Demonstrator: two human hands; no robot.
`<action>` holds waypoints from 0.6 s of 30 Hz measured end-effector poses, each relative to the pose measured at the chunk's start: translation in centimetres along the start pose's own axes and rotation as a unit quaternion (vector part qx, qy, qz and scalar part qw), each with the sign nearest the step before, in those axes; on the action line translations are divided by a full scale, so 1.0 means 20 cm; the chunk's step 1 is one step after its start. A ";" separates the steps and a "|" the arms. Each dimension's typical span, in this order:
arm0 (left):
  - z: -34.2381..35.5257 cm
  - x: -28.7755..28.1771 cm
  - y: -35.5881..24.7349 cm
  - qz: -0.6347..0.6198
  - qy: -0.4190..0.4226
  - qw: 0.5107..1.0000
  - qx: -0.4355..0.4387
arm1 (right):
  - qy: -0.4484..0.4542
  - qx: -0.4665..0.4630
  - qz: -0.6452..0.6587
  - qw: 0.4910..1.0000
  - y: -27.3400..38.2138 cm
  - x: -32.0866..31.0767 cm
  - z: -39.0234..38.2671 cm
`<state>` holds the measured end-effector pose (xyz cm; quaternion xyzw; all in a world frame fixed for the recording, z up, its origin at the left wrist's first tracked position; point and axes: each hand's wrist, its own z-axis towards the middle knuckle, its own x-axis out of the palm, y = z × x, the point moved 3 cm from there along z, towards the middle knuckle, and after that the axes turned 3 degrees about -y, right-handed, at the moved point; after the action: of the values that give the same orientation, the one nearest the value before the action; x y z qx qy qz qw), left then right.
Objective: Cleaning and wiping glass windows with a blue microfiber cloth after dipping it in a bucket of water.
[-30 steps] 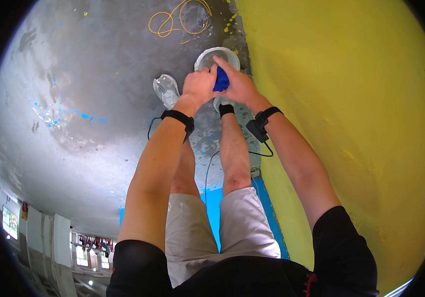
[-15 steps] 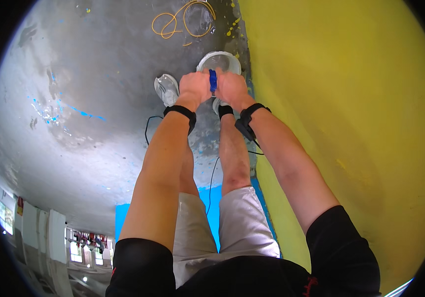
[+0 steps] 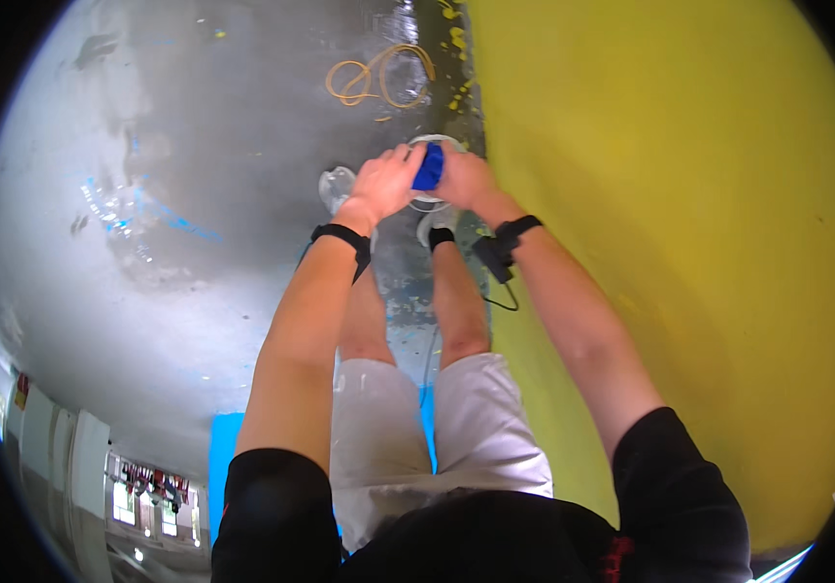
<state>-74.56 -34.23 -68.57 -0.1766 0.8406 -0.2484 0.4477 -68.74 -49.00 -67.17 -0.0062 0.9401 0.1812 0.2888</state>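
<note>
- Both hands have drawn closer together since a second ago, closing around the blue object [image 3: 428, 167].
- Left hand [image 3: 385, 183] and right hand [image 3: 464, 179] grip it from either side, steadying it above the white bucket [image 3: 434, 144] on the grey floor [image 3: 194, 194].
- Yellow wall [image 3: 680, 243] stands just beside; an orange cord [image 3: 378, 80] lies coiled beyond.

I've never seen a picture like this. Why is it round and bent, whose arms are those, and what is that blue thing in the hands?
The picture comes from a wide fisheye camera worn on a person's head, looking down, so straight edges curve toward the rim. There is no machine: the two bare arms coming up from below belong to the wearer. The left hand and right hand meet around a small blue object; what it is I cannot tell. Just beyond the hands stands a pale round container. Each wrist wears a black band. Below are the person's legs on a wet grey floor; a yellow wall rises on the right, and a coiled orange cord lies further off.
</note>
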 end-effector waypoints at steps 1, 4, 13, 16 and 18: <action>-0.02 -0.07 -0.03 -0.014 -0.022 0.999 0.042 | 0.003 -0.028 0.024 0.999 0.01 -0.06 -0.02; -0.12 -0.30 -0.07 -0.001 -0.060 0.993 0.101 | 0.030 -0.050 0.092 0.994 0.09 -0.28 -0.13; -0.56 -1.18 -0.39 0.028 -0.298 0.917 0.264 | -0.032 -0.095 0.535 0.839 0.51 -0.70 -0.78; -0.81 -1.38 -0.52 0.000 -0.324 0.910 0.258 | -0.091 -0.088 0.590 0.797 0.72 -0.86 -1.14; -0.99 -1.48 -0.63 -0.049 -0.365 0.898 0.242 | -0.107 -0.082 0.622 0.772 0.79 -0.86 -1.32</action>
<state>-74.42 -24.03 -32.24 -0.1820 0.5223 -0.3839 0.7394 -70.51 -44.96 -32.17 0.5754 0.6834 0.3972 0.2102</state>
